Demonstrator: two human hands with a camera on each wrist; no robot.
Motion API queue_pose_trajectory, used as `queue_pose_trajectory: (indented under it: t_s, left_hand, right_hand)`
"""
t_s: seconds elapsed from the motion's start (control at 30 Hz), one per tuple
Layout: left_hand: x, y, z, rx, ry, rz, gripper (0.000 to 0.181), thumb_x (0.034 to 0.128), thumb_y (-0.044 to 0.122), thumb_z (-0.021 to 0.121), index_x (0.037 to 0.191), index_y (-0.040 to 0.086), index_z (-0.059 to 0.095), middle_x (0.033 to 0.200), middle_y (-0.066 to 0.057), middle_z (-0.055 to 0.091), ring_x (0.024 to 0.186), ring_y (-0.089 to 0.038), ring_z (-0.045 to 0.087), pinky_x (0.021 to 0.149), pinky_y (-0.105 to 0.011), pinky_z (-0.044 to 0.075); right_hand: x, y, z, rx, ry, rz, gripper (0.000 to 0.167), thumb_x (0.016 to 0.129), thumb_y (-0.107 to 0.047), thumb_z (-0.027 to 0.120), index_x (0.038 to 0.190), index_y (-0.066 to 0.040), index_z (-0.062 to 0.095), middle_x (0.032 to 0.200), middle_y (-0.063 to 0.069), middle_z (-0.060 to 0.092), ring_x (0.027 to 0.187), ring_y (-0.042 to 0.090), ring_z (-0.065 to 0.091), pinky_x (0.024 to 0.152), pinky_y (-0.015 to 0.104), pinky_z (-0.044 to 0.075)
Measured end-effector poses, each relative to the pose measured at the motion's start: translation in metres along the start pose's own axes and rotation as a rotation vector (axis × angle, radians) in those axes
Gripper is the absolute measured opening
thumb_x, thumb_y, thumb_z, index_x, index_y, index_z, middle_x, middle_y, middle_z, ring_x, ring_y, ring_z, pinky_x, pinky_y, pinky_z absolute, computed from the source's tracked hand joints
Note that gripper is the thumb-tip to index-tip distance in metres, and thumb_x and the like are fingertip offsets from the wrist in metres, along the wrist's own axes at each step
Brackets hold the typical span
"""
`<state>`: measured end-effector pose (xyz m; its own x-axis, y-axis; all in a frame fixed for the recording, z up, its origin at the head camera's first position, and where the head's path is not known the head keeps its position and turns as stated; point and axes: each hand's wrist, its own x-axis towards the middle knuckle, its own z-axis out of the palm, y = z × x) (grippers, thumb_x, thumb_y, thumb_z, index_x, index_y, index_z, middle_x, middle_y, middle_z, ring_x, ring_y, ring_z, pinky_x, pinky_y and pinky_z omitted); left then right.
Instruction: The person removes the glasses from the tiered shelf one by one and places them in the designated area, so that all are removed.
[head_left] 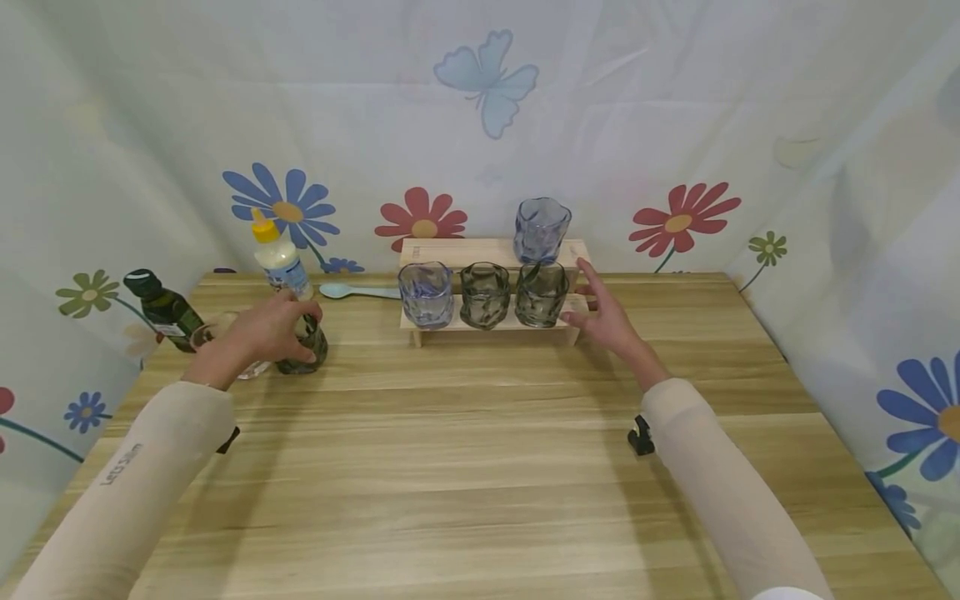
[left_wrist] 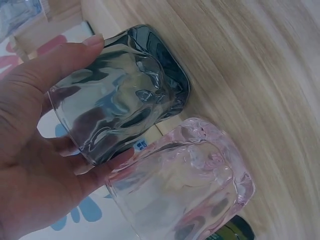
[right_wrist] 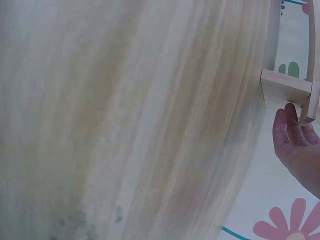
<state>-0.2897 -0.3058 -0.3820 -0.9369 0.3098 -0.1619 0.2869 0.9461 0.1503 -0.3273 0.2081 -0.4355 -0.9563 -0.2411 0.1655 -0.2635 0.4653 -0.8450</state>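
Note:
My left hand (head_left: 266, 333) grips a dark grey glass (left_wrist: 125, 95) between thumb and fingers at the table's left side. Against that hand's fingers, a clear pinkish glass (left_wrist: 185, 185) stands beside the grey one. My right hand (head_left: 606, 321) is at the right end of a two-step wooden rack (head_left: 465, 252), fingers spread and relaxed around its edge; the right wrist view shows the fingertips close to the rack's end (right_wrist: 285, 87). On the lower step are a bluish glass (head_left: 427, 297) and two dark glasses (head_left: 484, 297) (head_left: 542, 297). A blue glass (head_left: 541, 229) stands on the upper step.
Behind my left hand stands a bottle with a yellow cap (head_left: 281, 258). A dark green bottle (head_left: 171, 312) is at the far left. A pale blue spoon (head_left: 356, 291) lies left of the rack. Flower-printed cloth (head_left: 480, 150) hangs behind the wooden table (head_left: 450, 467).

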Motion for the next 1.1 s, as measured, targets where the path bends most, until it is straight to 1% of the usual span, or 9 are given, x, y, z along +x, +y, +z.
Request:
queue_pose_trajectory:
  t_s: [0.27,0.4,0.53,0.7,0.83,0.87,0.97,1.07,1.1]
  left_hand:
    - [0.000,0.000,0.001,0.007,-0.003,0.000,0.061,0.0745,0.029,0.087,0.126,0.008,0.061,0.120,-0.030,0.051,0.101,-0.044,0.057,0.069,-0.056,0.051]
    - [0.000,0.001,0.002,-0.004,-0.004,0.007,0.062,0.0743,0.029,0.088,0.126,0.007,0.061,0.121,-0.030,0.051,0.104,-0.045,0.056,0.074,-0.058,0.050]
    - [0.001,0.003,0.001,-0.023,-0.014,0.030,0.072,0.0735,0.034,0.089,0.132,0.005,0.059,0.125,-0.032,0.048,0.110,-0.048,0.053,0.083,-0.061,0.047]
    - [0.001,0.004,-0.003,-0.056,-0.017,0.059,0.087,0.0731,0.038,0.089,0.144,0.006,0.049,0.134,-0.034,0.042,0.121,-0.052,0.043,0.092,-0.067,0.042]
    - [0.005,0.006,-0.009,-0.094,0.035,0.108,0.090,0.0736,0.035,0.089,0.145,0.004,0.045,0.139,-0.037,0.039,0.126,-0.056,0.036,0.100,-0.070,0.033]
    - [0.006,0.007,-0.011,-0.100,0.053,0.122,0.089,0.0739,0.034,0.089,0.145,0.003,0.045,0.138,-0.037,0.039,0.126,-0.055,0.036,0.100,-0.070,0.032]
    - [0.010,0.011,-0.019,-0.120,0.099,0.143,0.087,0.0752,0.029,0.088,0.145,0.001,0.045,0.137,-0.037,0.041,0.125,-0.054,0.037,0.101,-0.069,0.032]
    - [0.015,0.016,-0.025,-0.134,0.147,0.142,0.083,0.0768,0.025,0.087,0.146,0.003,0.046,0.136,-0.034,0.042,0.125,-0.052,0.038,0.101,-0.067,0.034]
    - [0.017,0.018,-0.026,-0.139,0.162,0.141,0.081,0.0773,0.023,0.087,0.145,0.003,0.047,0.136,-0.034,0.043,0.125,-0.051,0.039,0.102,-0.066,0.034]
  right_hand:
    - [0.000,0.001,-0.001,0.004,0.001,-0.005,0.093,0.091,0.000,0.069,0.162,-0.023,0.012,0.164,0.015,0.024,0.134,0.048,0.045,0.100,0.062,0.045]
    - [-0.001,0.000,-0.001,-0.002,-0.004,0.001,0.093,0.092,-0.001,0.068,0.162,-0.023,0.011,0.162,0.019,0.026,0.132,0.051,0.047,0.099,0.062,0.046]
    - [-0.002,-0.001,-0.002,-0.003,-0.001,0.014,0.094,0.092,-0.002,0.069,0.162,-0.025,0.011,0.160,0.021,0.029,0.129,0.052,0.049,0.097,0.062,0.047]
    - [-0.002,-0.001,-0.001,-0.009,0.003,0.012,0.094,0.091,-0.001,0.069,0.162,-0.023,0.012,0.161,0.019,0.028,0.130,0.051,0.049,0.098,0.061,0.047]
    - [-0.002,0.000,-0.001,-0.010,0.009,-0.001,0.093,0.091,0.000,0.069,0.162,-0.020,0.012,0.162,0.019,0.027,0.130,0.050,0.049,0.098,0.061,0.047]
    - [-0.004,-0.006,-0.002,-0.006,0.006,-0.001,0.092,0.091,0.001,0.068,0.162,-0.017,0.012,0.162,0.020,0.027,0.130,0.051,0.049,0.099,0.061,0.046]
    - [-0.004,-0.006,-0.001,0.002,0.003,0.001,0.092,0.092,0.000,0.068,0.162,-0.019,0.012,0.163,0.019,0.025,0.131,0.051,0.047,0.099,0.062,0.046]
    - [-0.003,-0.006,-0.001,0.003,-0.004,0.005,0.092,0.093,-0.003,0.068,0.162,-0.022,0.010,0.165,0.016,0.023,0.134,0.049,0.045,0.101,0.062,0.044]
    - [-0.001,0.000,-0.001,0.003,-0.002,0.003,0.092,0.093,-0.004,0.068,0.162,-0.026,0.010,0.165,0.014,0.022,0.135,0.048,0.045,0.101,0.062,0.044]
